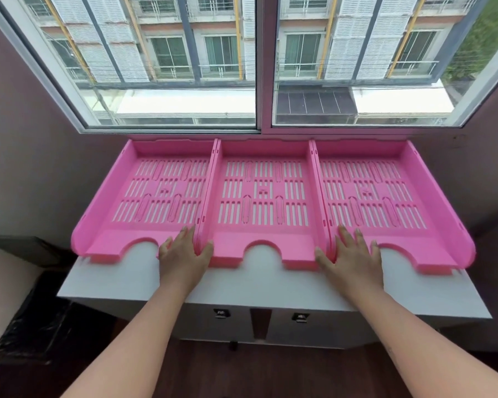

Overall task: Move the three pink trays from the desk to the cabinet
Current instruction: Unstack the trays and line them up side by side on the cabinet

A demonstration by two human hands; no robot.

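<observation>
The left pink tray (121, 239), middle pink tray (263, 234) and right pink tray (431, 239) are sitting side by side, touching, on the white cabinet (265, 285). The left hand (183, 257) is straddling the left-middle walls and the right hand (352, 258) the middle-right walls. Both are lying flat, fingers nearly straight.

A low white cabinet (270, 285) with a flat top carries three pink slotted plastic trays, laid flat in a row with their side walls touching: left tray (118, 242), middle tray (263, 193), right tray (365, 193). Their notched near ends stop short of the cabinet's near edge, where a bare white strip shows.
</observation>
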